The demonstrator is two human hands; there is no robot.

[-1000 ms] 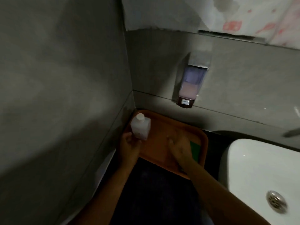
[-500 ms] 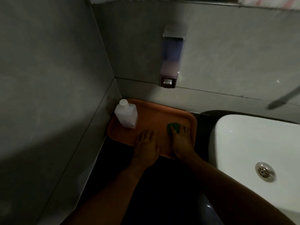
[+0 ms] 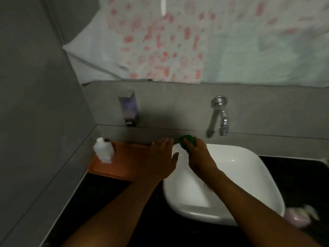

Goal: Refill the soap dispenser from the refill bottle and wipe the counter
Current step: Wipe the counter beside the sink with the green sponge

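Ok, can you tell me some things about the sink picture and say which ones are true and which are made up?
1. The right hand holds a green sponge. True.
2. The refill bottle lies in the basin. False: it stands on the orange tray.
3. The left hand grips the bottle. False: it is open, apart from the bottle.
4. The soap dispenser hangs on the wall above the tray. True.
5. The white basin sits right of the tray. True.

Glossy white basin (image 3: 249, 175), shiny metal tap (image 3: 218, 115) — matt orange plastic tray (image 3: 124, 164).

Refill bottle (image 3: 103, 151) on tray (image 3: 124, 164), left of basin (image 3: 231, 184); dispenser (image 3: 128, 108) above.
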